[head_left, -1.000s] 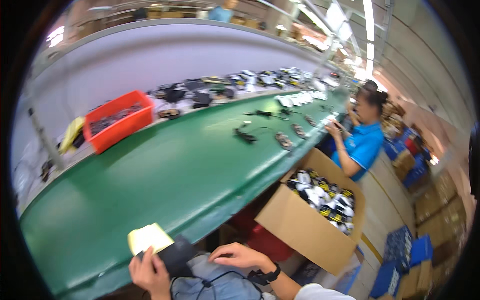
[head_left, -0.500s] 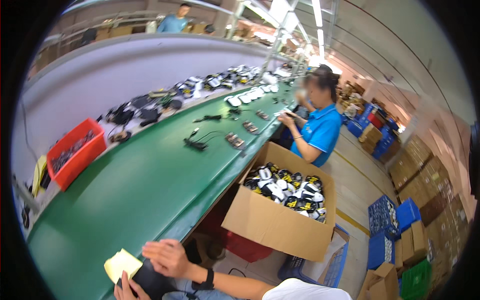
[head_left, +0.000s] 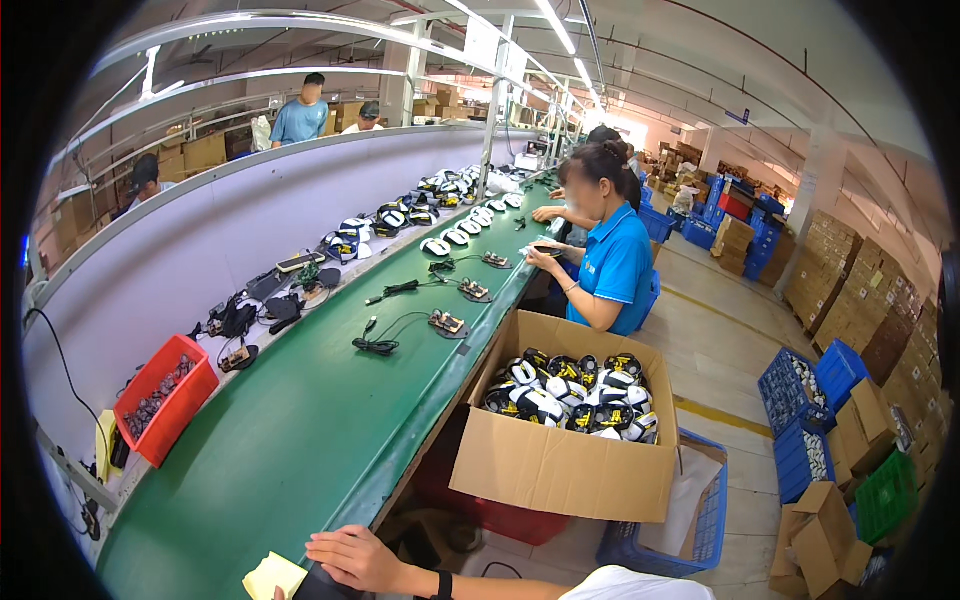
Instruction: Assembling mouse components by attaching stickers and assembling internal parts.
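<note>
At the bottom edge, my right hand (head_left: 355, 560) lies with its fingers stretched out at the belt's near edge, over a dark item (head_left: 322, 583) that is mostly cut off; it grips nothing I can see. Beside it is a crumpled pale yellow paper or cloth (head_left: 273, 577). Of my left hand only a fingertip (head_left: 279, 594) shows below the yellow piece, so its grip is hidden. Farther along the green conveyor belt (head_left: 270, 430) lie coiled black cables (head_left: 376, 346) with small circuit boards (head_left: 447, 323) on dark bases.
A red bin (head_left: 165, 405) of small parts stands at left. An open cardboard box (head_left: 560, 470) of white-and-black computer mice sits at right, by a blue crate (head_left: 712, 510). A blue-shirted co-worker (head_left: 610, 260) handles a piece beside the belt. White mouse shells (head_left: 455, 237) line the belt.
The view has tilted up and shifted, so my hands and the yellow piece sit lower in the picture. My left hand has almost dropped out of sight. My right hand remains stretched out.
</note>
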Motion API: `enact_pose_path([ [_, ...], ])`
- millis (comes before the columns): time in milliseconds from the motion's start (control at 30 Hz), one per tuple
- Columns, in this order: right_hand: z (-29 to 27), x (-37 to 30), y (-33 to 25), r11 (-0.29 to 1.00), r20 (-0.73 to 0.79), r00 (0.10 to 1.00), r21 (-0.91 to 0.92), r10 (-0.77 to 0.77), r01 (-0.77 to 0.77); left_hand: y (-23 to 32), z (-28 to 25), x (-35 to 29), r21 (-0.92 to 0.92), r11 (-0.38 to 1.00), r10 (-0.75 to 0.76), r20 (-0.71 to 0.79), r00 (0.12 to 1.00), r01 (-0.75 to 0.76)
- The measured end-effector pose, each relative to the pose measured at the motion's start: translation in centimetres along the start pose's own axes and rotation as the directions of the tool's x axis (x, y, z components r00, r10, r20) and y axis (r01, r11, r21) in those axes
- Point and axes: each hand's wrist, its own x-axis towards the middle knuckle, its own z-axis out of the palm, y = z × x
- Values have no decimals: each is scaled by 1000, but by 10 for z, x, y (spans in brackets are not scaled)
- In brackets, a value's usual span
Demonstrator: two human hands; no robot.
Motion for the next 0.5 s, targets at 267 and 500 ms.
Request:
enact_pose_path([
  [267, 1, 2, 0, 1000, 28, 1000, -9, -5, 5, -4, 3, -2, 37, 999, -24, 3, 1000, 24],
  [500, 4, -1, 2, 1000, 20, 1000, -4, 7, -7, -8, 6, -5, 19, 1000, 2, -5, 1000, -2],
])
